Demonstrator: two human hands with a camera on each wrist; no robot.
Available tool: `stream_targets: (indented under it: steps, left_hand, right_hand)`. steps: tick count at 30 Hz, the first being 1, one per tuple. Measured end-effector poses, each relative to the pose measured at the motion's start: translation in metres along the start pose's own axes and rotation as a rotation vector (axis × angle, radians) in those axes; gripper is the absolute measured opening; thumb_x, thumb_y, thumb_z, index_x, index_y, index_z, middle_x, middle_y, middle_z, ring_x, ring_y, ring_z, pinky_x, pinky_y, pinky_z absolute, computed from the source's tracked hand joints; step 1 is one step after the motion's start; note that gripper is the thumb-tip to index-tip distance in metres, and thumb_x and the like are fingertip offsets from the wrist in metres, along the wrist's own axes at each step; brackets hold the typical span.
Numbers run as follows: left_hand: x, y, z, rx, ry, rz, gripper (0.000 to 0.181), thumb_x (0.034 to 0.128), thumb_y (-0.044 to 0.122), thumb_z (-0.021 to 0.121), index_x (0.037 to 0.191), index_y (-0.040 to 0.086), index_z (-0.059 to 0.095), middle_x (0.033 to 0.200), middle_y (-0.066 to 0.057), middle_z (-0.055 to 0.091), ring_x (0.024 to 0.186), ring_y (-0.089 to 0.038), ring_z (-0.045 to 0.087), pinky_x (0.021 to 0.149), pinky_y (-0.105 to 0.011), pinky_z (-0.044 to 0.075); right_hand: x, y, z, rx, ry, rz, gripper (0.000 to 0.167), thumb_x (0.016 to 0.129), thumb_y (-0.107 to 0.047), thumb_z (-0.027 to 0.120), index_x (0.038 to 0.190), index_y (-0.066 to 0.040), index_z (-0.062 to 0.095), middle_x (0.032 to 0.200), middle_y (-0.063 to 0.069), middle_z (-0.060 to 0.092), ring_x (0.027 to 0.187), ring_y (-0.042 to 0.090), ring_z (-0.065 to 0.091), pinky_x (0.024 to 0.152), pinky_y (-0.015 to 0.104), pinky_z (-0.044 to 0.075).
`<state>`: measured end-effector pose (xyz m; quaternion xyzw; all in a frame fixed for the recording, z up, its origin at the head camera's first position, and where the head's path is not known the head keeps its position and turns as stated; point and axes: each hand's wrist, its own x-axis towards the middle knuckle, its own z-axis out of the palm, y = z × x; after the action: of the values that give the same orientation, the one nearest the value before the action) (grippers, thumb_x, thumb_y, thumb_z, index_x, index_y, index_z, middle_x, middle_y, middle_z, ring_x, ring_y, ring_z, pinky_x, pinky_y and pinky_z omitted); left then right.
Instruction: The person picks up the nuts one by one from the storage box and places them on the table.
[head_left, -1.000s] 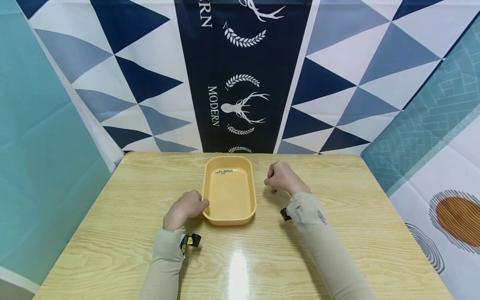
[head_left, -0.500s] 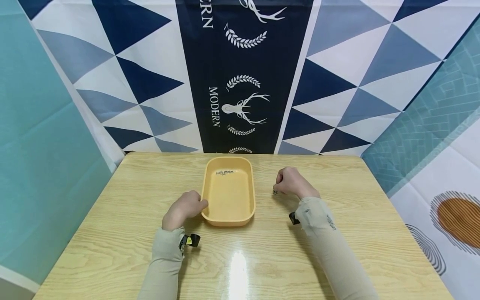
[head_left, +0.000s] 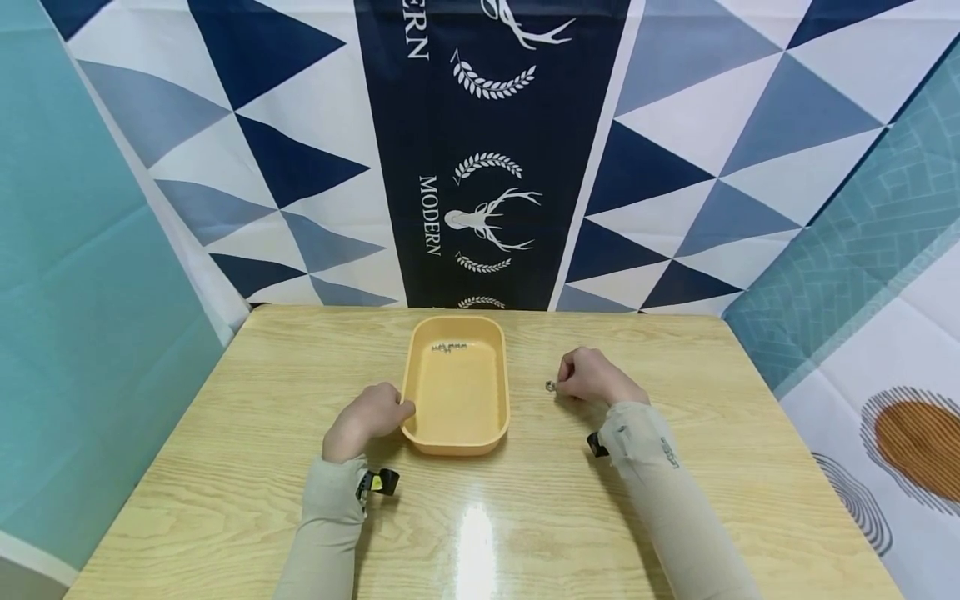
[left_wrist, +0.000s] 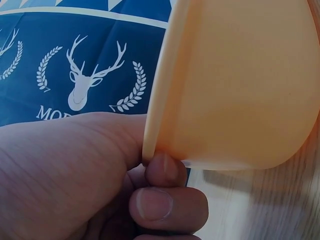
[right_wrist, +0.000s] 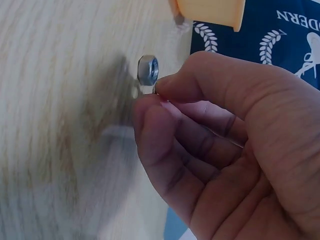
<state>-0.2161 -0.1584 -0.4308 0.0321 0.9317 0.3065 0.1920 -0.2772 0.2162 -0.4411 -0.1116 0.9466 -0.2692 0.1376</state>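
My left hand (head_left: 369, 419) grips the near-left rim of a yellow plastic tray (head_left: 457, 448); its thumb lies over the edge and its curled fingers are beneath, as the left wrist view shows. Several small metal pieces that look like nuts (head_left: 448, 347) lie at the tray's far end. To the right of the tray, my right hand (head_left: 596, 377) is low over the table with thumb and forefinger pinched together. A sliver of metal shows between those fingertips, apparently another nut, mostly hidden. Just beyond them a silver hex nut (right_wrist: 148, 70) stands on its edge on the wood.
The light wood table (head_left: 480, 533) ends at a patterned cloth backdrop (head_left: 480, 167) close behind the tray. Teal hangings (head_left: 90, 275) border the left side. Each wrist carries a small black camera, such as the left one (head_left: 385, 482).
My right hand has moved right and slightly nearer, down to the table beside the nut, which its fingers earlier partly covered. The left hand keeps its grip on the tray.
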Motion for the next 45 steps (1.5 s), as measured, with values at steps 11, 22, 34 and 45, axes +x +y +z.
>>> stream_targets:
  steps: [11, 22, 34, 45]
  left_hand:
    - [0.0003, -0.0016, 0.0009, -0.009, 0.005, 0.012, 0.033, 0.0932, 0.023, 0.051, 0.061, 0.016, 0.045, 0.055, 0.003, 0.037, 0.049, -0.013, 0.031, 0.050, -0.027, 0.030]
    - [0.0017, -0.0030, 0.0022, 0.001, 0.006, 0.003, 0.033, 0.0938, 0.024, 0.051, 0.063, 0.015, 0.044, 0.057, 0.002, 0.038, 0.051, -0.013, 0.033, 0.051, -0.027, 0.031]
    - [0.0017, -0.0016, 0.0014, -0.001, 0.000, -0.009, 0.034, 0.0936, 0.024, 0.052, 0.062, 0.016, 0.043, 0.057, 0.003, 0.038, 0.050, -0.013, 0.033, 0.050, -0.027, 0.030]
    - [0.0009, -0.0013, 0.0026, 0.006, 0.006, 0.001, 0.034, 0.0933, 0.024, 0.052, 0.062, 0.015, 0.042, 0.058, 0.002, 0.038, 0.051, -0.013, 0.033, 0.050, -0.027, 0.031]
  right_hand:
    - [-0.0006, 0.0020, 0.0020, 0.025, -0.017, 0.014, 0.006, 0.085, -0.002, 0.069, 0.082, -0.007, 0.070, 0.072, 0.008, 0.068, 0.061, 0.014, 0.059, 0.063, 0.027, 0.049]
    - [0.0025, 0.0041, 0.0036, 0.022, -0.029, 0.037, 0.007, 0.089, -0.006, 0.070, 0.082, -0.007, 0.070, 0.070, 0.006, 0.068, 0.061, 0.017, 0.062, 0.065, 0.028, 0.050]
    - [0.0028, 0.0043, 0.0013, 0.030, -0.040, 0.044, 0.009, 0.092, -0.008, 0.070, 0.084, -0.004, 0.071, 0.071, 0.009, 0.071, 0.062, 0.019, 0.066, 0.061, 0.027, 0.051]
    - [0.0020, 0.0034, 0.0004, 0.010, -0.039, 0.041, 0.010, 0.091, -0.008, 0.070, 0.082, -0.004, 0.071, 0.070, 0.009, 0.071, 0.061, 0.017, 0.066, 0.062, 0.025, 0.051]
